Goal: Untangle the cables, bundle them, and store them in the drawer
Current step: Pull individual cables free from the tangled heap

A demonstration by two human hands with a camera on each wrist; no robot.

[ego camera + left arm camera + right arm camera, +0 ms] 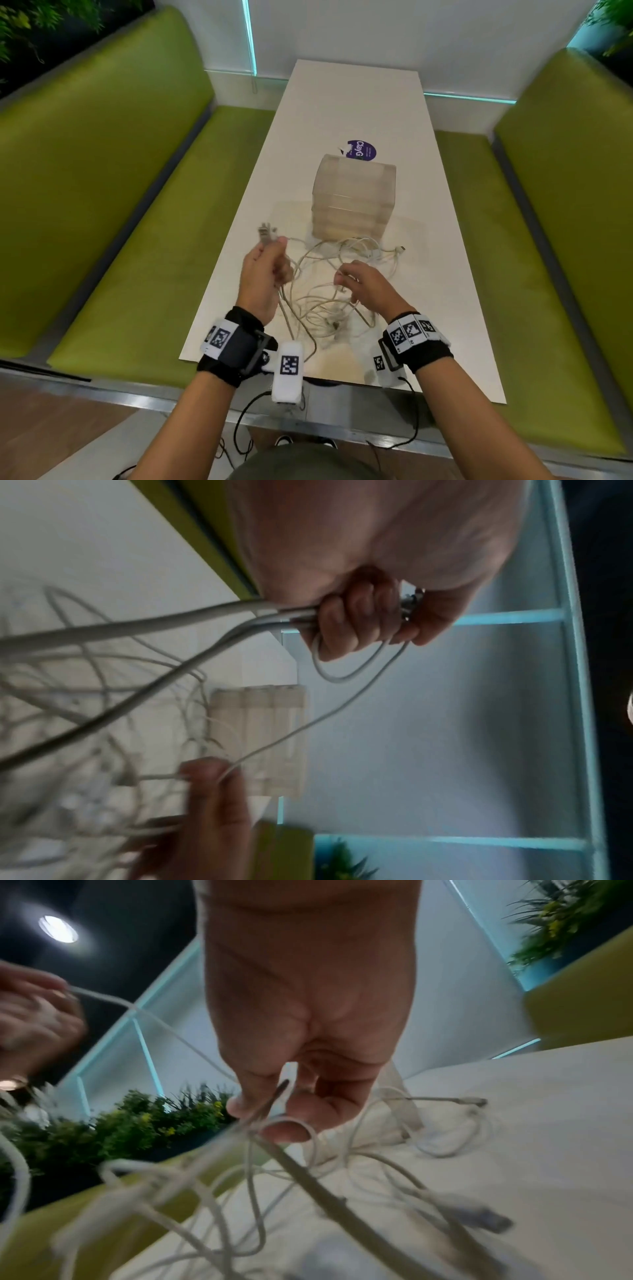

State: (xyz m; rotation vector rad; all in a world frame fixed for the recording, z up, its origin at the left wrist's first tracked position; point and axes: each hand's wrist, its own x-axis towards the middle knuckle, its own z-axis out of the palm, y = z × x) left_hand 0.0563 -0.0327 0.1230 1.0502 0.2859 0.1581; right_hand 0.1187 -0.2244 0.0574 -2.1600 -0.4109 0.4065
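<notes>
I read even, bright indoor light; ceiling lamp (58,929) glares at 10 o'clock. Wrist views motion-blurred; head view's edges bow.

The head view looks steeply down the table (346,113); both close, tilted wrist views share its cables (329,274).
</notes>
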